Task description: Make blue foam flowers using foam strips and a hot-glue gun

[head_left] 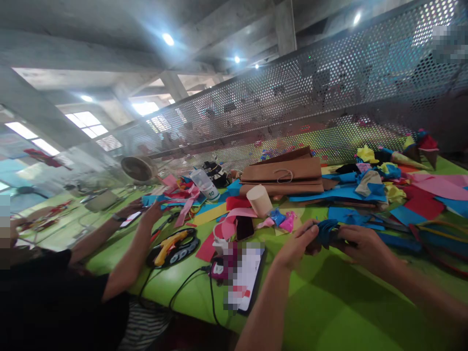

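Fingers of the left hand [300, 242] are closed on one end of a folded blue piece [325, 232], and those of the right hand [360, 244] pinch at its other end; whether it is paper or cloth, I cannot tell. The piece is held up just above the green worktop [332, 304], its layers bunched between the two hands. Just beside the left hand lie a pink bundle [290, 220] and a shiny blue one [277, 216], with a pale roll [259, 201] standing behind them. A phone with a lit screen [251, 275] lies nearer the person, left of the left forearm, touching or close to a purple device [224, 267]. Beyond the hands are folded brown sheets [281, 174] and blue sheets [340, 191]. At far left, a co-worker in a dark top [54, 302] reaches over the worktop.
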Motion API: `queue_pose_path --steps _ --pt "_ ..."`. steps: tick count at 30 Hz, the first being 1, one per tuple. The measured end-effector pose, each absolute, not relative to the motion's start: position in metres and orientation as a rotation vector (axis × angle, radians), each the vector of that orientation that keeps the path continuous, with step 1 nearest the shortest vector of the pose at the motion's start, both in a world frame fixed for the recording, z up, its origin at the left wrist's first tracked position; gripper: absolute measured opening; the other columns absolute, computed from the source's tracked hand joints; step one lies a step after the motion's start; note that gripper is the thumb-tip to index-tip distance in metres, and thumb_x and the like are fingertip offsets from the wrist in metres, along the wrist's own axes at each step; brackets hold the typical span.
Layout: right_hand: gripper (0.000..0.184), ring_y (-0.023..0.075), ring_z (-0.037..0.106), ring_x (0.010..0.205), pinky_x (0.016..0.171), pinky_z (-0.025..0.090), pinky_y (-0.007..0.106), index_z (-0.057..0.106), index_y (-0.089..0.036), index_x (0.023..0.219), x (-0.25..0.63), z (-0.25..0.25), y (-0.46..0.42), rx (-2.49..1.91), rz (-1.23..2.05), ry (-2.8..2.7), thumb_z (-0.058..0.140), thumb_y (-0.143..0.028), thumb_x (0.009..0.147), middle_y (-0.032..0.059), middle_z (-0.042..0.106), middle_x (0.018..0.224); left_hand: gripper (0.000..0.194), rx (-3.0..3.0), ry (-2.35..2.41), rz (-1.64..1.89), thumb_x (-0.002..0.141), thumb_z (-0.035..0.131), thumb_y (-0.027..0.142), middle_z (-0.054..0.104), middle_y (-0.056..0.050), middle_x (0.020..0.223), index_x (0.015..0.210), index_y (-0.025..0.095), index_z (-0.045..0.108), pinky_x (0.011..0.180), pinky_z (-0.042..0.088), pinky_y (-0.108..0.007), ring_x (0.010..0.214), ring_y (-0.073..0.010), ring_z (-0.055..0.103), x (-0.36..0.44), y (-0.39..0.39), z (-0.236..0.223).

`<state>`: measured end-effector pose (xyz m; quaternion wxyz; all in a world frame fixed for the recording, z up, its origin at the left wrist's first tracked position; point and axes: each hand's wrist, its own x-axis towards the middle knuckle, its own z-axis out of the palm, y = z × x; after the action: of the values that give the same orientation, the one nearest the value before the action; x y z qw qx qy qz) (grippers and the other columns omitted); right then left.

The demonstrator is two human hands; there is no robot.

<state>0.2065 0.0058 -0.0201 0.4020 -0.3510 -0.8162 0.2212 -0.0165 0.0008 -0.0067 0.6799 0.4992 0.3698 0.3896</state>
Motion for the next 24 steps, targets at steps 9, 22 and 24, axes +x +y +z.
queue_pose_path --steps 9,22,24 --pt "0.017 0.0207 0.071 0.079 0.073 0.054 0.031 0.080 -0.027 0.091 0.204 -0.019 0.002 -0.854 0.632 -2.038 0.065 -0.031 0.097 0.0031 0.078 0.087 0.072 1.119 0.854 0.881 0.078 0.069 0.078 0.066 -0.002 0.071 0.110 0.014 0.067 0.051 0.030 -0.023 0.056 -0.0105 0.052 -0.013 0.001 -0.007" --pt "0.029 0.0176 0.061 0.068 0.060 0.046 0.029 0.071 -0.023 0.086 0.203 0.002 -0.005 -0.983 1.001 -1.706 0.073 -0.051 0.089 0.0016 0.070 0.076 0.059 1.234 0.745 0.955 0.082 0.073 0.069 0.064 -0.002 0.073 0.106 0.015 0.062 0.054 0.031 -0.024 0.058 -0.0103 0.055 -0.019 0.000 0.002" --pt "0.029 0.0172 0.060 0.067 0.060 0.045 0.029 0.071 -0.023 0.085 0.202 0.004 -0.005 -0.984 1.026 -1.691 0.074 -0.052 0.088 0.0009 0.069 0.074 0.060 1.235 0.735 0.957 0.081 0.074 0.068 0.065 -0.002 0.077 0.107 0.015 0.062 0.054 0.031 -0.024 0.059 -0.0102 0.055 -0.019 0.001 0.002"
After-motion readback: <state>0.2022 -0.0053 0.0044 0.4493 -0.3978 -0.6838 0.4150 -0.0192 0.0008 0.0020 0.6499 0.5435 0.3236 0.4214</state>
